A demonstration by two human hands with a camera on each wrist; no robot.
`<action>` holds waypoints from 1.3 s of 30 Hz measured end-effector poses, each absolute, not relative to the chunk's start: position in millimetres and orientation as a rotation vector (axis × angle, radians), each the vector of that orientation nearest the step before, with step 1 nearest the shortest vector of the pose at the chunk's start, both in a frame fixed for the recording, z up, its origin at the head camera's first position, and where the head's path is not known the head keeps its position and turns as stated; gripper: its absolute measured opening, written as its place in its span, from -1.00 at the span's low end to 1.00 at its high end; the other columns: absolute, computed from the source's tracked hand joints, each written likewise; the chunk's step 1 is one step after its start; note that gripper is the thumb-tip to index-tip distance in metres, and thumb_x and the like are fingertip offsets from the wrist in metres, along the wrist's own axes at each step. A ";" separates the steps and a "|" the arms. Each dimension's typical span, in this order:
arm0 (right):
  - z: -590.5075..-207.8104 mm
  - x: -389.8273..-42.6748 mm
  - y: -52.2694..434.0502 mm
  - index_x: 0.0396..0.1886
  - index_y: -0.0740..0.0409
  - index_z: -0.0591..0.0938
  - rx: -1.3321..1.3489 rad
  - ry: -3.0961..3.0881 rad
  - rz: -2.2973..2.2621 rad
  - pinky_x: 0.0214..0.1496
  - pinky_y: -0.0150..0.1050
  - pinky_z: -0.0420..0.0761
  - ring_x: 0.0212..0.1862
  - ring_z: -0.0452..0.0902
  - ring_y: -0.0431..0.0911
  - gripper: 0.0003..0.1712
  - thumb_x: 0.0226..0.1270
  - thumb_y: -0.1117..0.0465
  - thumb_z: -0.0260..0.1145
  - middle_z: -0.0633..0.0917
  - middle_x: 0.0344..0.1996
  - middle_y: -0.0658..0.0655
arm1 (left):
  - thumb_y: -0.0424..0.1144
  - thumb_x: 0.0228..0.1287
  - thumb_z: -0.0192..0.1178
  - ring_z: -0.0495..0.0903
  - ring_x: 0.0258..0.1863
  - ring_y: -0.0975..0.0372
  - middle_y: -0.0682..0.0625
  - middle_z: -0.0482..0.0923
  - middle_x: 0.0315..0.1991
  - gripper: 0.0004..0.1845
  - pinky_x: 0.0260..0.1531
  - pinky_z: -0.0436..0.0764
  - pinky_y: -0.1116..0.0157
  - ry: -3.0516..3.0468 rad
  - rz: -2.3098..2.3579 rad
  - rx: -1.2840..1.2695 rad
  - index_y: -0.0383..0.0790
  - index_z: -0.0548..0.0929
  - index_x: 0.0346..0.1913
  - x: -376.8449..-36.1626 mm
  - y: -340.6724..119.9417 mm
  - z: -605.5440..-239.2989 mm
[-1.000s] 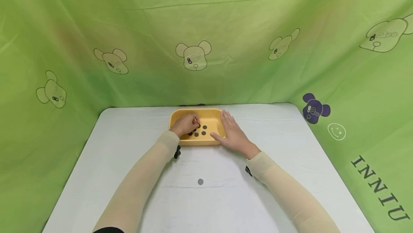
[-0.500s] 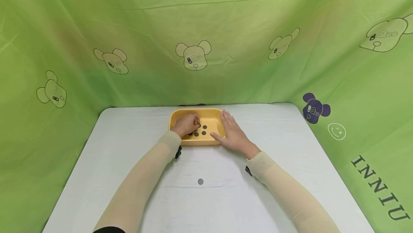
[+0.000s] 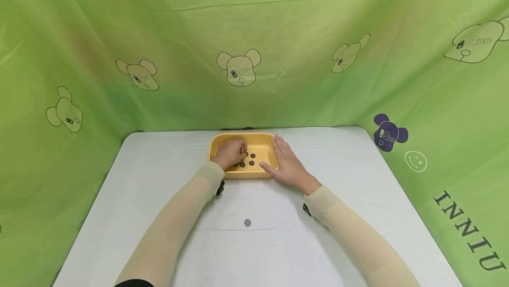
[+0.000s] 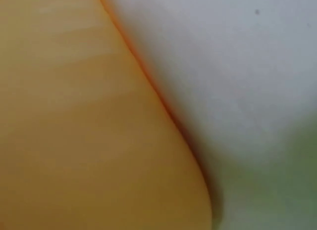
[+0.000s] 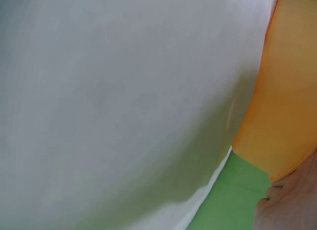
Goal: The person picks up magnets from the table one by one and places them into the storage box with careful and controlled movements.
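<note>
A yellow rectangular tray (image 3: 254,175) sits at the table's back edge, with several dark grey discs (image 3: 252,163) on its floor. My left hand (image 3: 229,153) reaches over the tray's left side, its fingers curled down. At its fingertips one dark disc (image 3: 246,154) is pinched, partly covered by the fingers. My right hand (image 3: 289,165) lies along the tray's right side with fingers straight and the thumb spread over the front right rim. In the right wrist view, fingers (image 5: 285,203) lie against the tray's outer wall (image 5: 287,81). The left wrist view has only tray wall (image 4: 99,131) and table.
One grey disc (image 3: 248,223) lies by itself on the white tabletop (image 3: 286,243), in front of the tray. Green printed cloth (image 3: 191,101) rises right behind the tray and along both sides of the table.
The fingers of my left hand have shifted slightly to the right, closing over the disc near their tips. My right hand and the tray hold their place.
</note>
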State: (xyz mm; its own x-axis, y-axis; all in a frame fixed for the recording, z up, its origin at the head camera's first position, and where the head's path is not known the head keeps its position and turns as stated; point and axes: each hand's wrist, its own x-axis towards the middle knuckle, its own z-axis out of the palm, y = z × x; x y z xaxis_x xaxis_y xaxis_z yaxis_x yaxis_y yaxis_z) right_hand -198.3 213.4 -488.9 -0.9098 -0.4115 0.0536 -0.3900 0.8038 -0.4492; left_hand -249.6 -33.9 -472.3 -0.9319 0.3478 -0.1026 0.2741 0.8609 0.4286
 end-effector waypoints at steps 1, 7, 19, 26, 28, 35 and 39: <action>-488.3 -198.2 213.2 0.74 0.34 -0.18 -0.653 2.940 -0.715 0.76 0.00 -0.23 0.76 -0.36 0.12 0.24 0.58 -0.44 0.10 -0.21 0.75 0.28 | -0.17 0.53 0.34 0.53 -0.38 0.29 0.13 0.58 -0.34 -0.92 -0.32 0.47 0.28 2.859 0.628 0.487 -0.05 0.65 -0.06 -248.9 -34.0 -471.7; -485.5 -198.6 212.7 0.74 0.35 -0.17 -0.656 2.947 -0.713 0.76 0.02 -0.22 0.76 -0.34 0.15 0.25 0.57 -0.45 0.11 -0.18 0.75 0.30 | -0.16 0.57 0.28 0.55 -0.37 0.30 0.14 0.64 -0.27 -0.90 -0.33 0.51 0.28 2.860 0.650 0.506 -0.04 0.66 0.01 -242.4 -34.0 -462.4; -486.3 -199.9 213.4 0.73 0.39 -0.15 -0.664 2.944 -0.721 0.76 0.07 -0.19 0.76 -0.33 0.17 0.27 0.56 -0.45 0.11 -0.15 0.74 0.34 | -0.13 0.60 0.29 0.59 -0.29 0.28 0.13 0.68 -0.12 -0.84 -0.33 0.56 0.27 2.887 0.692 0.568 -0.02 0.67 0.10 -218.6 -39.3 -445.7; -487.2 -200.7 212.0 0.72 0.41 -0.13 -0.688 2.959 -0.708 0.75 0.08 -0.18 0.75 -0.27 0.23 0.26 0.56 -0.42 0.15 -0.10 0.73 0.40 | -0.15 0.57 0.31 0.57 -0.36 0.29 0.13 0.69 -0.13 -0.88 -0.40 0.53 0.29 2.903 0.741 0.632 -0.02 0.68 0.04 -205.0 -44.8 -441.4; -487.7 -201.0 212.1 0.72 0.41 -0.13 -0.689 2.960 -0.706 0.75 0.08 -0.18 0.75 -0.27 0.23 0.26 0.56 -0.41 0.15 -0.11 0.73 0.39 | -0.16 0.56 0.31 0.56 -0.38 0.29 0.12 0.69 -0.14 -0.88 -0.41 0.53 0.30 2.909 0.761 0.646 -0.04 0.69 0.03 -200.7 -46.8 -441.5; -486.7 -201.0 212.3 0.73 0.38 -0.16 -0.663 2.948 -0.713 0.76 0.05 -0.21 0.76 -0.34 0.17 0.26 0.56 -0.42 0.14 -0.17 0.75 0.33 | -0.14 0.55 0.33 0.65 -0.25 0.23 0.12 0.69 -0.13 -0.80 -0.32 0.59 0.29 2.922 0.792 0.672 -0.07 0.71 0.11 -185.6 -52.5 -440.2; -486.5 -200.6 212.1 0.73 0.39 -0.16 -0.669 2.949 -0.709 0.76 0.05 -0.20 0.76 -0.31 0.19 0.26 0.57 -0.42 0.14 -0.16 0.74 0.34 | -0.15 0.54 0.35 0.71 -0.14 0.16 0.11 0.71 -0.11 -0.79 -0.25 0.62 0.23 2.916 0.815 0.680 -0.08 0.72 0.11 -176.3 -55.0 -438.8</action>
State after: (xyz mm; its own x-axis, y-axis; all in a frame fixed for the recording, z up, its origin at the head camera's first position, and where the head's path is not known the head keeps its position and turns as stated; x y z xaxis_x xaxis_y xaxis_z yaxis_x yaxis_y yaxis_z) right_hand -200.6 212.1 -486.5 -0.9066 -0.4171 0.0645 -0.4008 0.8029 -0.4412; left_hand -176.3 -55.0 -438.8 -0.9032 0.4220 0.0789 0.4018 0.7661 0.5017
